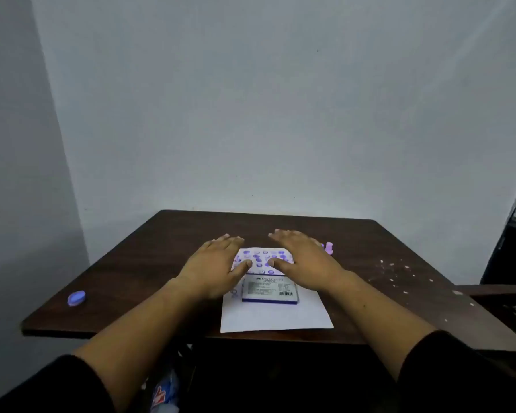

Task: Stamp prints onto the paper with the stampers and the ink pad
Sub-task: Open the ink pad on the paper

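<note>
we see both hands spread flat, palms down, fingers open and gripping nothing: left hand (213, 265) over the paper's left edge, right hand (306, 257) over its right. the white paper (276, 318) lies on the dark table (149, 257), purple prints (258, 259) crowding its far half between the hands. the closed ink pad (270, 290) rests on the paper mid-sheet. one purple stamper (328, 248) stands just past the right hand; a blue stamper (76, 298) lies near the table's left edge.
</note>
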### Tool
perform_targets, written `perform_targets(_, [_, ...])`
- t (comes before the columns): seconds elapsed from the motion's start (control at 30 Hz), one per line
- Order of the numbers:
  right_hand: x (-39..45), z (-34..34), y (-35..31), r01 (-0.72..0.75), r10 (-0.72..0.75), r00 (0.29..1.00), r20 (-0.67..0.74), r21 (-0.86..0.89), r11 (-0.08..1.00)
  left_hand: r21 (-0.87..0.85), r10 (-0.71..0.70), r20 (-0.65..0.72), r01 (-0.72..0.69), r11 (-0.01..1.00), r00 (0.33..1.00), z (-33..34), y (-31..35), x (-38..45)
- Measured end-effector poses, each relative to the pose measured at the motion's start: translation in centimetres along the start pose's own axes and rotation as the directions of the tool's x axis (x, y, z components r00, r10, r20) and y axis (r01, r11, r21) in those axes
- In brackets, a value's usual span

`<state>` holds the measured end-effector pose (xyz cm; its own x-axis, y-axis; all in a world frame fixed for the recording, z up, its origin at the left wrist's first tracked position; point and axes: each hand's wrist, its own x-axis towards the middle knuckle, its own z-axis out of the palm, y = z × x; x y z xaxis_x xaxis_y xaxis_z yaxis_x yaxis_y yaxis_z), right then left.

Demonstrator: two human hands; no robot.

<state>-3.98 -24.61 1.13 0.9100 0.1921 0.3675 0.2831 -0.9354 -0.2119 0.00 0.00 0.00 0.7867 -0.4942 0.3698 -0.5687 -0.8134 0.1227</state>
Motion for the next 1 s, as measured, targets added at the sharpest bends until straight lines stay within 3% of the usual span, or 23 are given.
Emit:
perform_targets(0.23, [-2.4, 2.9, 1.5, -0.051, 0.031, 0.993, 0.118, 0.169, 0.984, -0.121, 0.043, 0.075, -0.034, 0.992, 0.996, 2.8, 1.0, -2.4])
perform_targets(0.4, [-3.2, 4.3, 2.0, -0.042, 0.011, 0.992, 0.123, 0.251, 0.967, -0.137, 0.065, 0.079, -0.054, 0.989, 0.995, 4.0, 0.9, -3.0])
perform_targets(0.57, [-3.6, 4.6, 2.2, -0.037, 0.0, 0.992, 0.127, 0.291, 0.956, -0.197, 0.042, 0.159, -0.01, 0.98, 0.986, 4.3, 0.1, -2.7])
perform_targets(0.73, [-3.7, 4.6, 2.3, -0.049, 0.013, 0.99, 0.139, 0.264, 0.963, -0.335, -0.04, 0.241, 0.122, 0.934, 0.97, 3.8, -0.2, -2.5])
perform_targets(1.0, [-3.9, 4.2, 2.4, -0.05, 0.002, 0.989, 0.148, 0.325, 0.944, -0.391, -0.063, 0.269, 0.169, 0.905, 0.961, 3.1, -0.1, -2.7])
